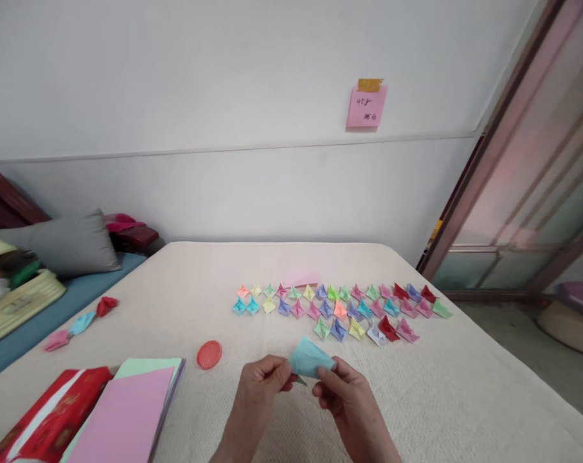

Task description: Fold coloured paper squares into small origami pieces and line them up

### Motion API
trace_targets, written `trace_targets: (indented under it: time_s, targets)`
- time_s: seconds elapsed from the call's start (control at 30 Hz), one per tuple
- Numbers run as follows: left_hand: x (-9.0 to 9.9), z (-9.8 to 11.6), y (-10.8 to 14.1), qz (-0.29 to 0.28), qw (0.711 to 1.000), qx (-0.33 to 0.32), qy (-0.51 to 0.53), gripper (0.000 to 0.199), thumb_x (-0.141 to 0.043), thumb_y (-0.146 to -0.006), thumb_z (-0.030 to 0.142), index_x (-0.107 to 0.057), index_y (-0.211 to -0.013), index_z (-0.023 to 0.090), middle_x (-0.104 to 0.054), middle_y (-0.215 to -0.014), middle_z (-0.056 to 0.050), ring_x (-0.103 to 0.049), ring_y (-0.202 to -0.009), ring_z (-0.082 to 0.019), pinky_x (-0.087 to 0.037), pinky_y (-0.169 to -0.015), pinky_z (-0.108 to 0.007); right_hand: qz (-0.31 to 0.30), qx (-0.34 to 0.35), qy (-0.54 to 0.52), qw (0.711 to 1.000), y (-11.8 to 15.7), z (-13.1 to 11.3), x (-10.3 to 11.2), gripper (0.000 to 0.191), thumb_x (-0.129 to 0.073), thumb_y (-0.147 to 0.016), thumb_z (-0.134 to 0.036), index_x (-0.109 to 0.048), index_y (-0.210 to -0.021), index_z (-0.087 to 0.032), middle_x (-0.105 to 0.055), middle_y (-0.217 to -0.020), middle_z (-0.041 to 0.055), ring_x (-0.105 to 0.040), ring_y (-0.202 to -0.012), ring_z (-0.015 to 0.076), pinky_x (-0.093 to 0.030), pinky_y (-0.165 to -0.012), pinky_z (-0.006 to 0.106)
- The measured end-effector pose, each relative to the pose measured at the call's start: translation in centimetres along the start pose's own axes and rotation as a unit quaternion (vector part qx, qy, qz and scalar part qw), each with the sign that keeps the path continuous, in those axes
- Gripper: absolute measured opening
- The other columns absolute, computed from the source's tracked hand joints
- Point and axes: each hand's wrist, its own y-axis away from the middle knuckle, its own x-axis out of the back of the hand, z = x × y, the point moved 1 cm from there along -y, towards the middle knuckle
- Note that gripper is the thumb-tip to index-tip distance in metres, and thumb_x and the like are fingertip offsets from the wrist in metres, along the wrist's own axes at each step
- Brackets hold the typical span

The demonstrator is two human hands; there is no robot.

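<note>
A light blue folded paper is held between my two hands above the near middle of the table. My left hand pinches its left corner, and my right hand grips its lower right edge with thumb and fingers. Below the paper, a small dark green tip shows beside my left fingertips. Beyond my hands, several small folded paper pieces in many colours stand in three rows. A pink sheet lies flat behind them.
A round red lid lies left of my hands. Stacked coloured paper and a red packet occupy the near left. Red, blue and pink pieces sit by the left edge. A pink note hangs on the wall.
</note>
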Motion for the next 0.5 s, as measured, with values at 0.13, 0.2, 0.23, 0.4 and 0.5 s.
trace_targets:
  time_s: [0.13, 0.2, 0.23, 0.4, 0.5]
  targets:
    - [-0.3, -0.1, 0.0, 0.025, 0.999, 0.025, 0.033, 0.026, -0.065, -0.076, 0.04, -0.074, -0.074, 0.016, -0.07, -0.069, -0.006, -0.062, -0.071, -0.02, -0.048, -0.068, -0.029, 0.008, -0.01, 0.003, 1.0, -0.3, 0.4, 0.2, 0.021, -0.078, -0.063, -0.03, -0.063, -0.066, -0.017, -0.064, -0.059, 0.001, -0.061, -0.058, 0.0151, -0.04, -0.051, 0.022]
    - [-0.3, -0.2, -0.1, 0.035, 0.999, -0.001, 0.008, 0.025, -0.065, -0.075, 0.039, -0.074, -0.071, 0.016, -0.07, -0.07, -0.005, -0.061, -0.067, -0.019, -0.047, -0.065, -0.029, 0.009, -0.002, 0.027, 1.0, -0.1, 0.3, 0.0, 0.02, -0.078, -0.062, -0.032, -0.065, -0.068, -0.018, -0.066, -0.063, 0.001, -0.062, -0.063, 0.0168, -0.042, -0.055, 0.023]
    - [-0.3, -0.3, -0.1, 0.042, 0.999, -0.021, -0.014, 0.024, -0.066, -0.075, 0.038, -0.074, -0.067, 0.017, -0.07, -0.073, -0.006, -0.06, -0.066, -0.019, -0.046, -0.064, -0.028, 0.007, 0.005, 0.044, 0.999, 0.1, 0.2, -0.2, 0.02, -0.077, -0.063, -0.034, -0.066, -0.071, -0.019, -0.067, -0.065, 0.0015, -0.063, -0.066, 0.0176, -0.043, -0.057, 0.024]
    - [-0.2, -1.1, -0.4, 0.115, 0.985, -0.106, -0.074, 0.014, -0.069, -0.068, 0.026, -0.072, -0.056, 0.019, -0.07, -0.093, -0.01, -0.061, -0.09, -0.025, -0.044, -0.07, -0.028, 0.021, 0.062, 0.103, 0.993, 0.4, 0.0, -0.6, 0.021, -0.074, -0.067, -0.038, -0.067, -0.063, -0.018, -0.067, -0.093, 0.0055, -0.058, -0.079, 0.0195, -0.045, -0.067, 0.028]
    - [-0.7, -1.7, -0.4, 0.134, 0.986, -0.098, -0.007, 0.005, -0.071, -0.064, 0.023, -0.07, -0.064, 0.018, -0.066, -0.106, -0.009, -0.063, -0.079, -0.02, -0.045, -0.065, -0.026, 0.041, 0.085, 0.109, 0.99, 0.0, 0.4, -0.4, 0.029, -0.076, -0.064, -0.035, -0.057, -0.049, -0.017, -0.064, -0.097, 0.0053, -0.054, -0.075, 0.0183, -0.044, -0.067, 0.029]
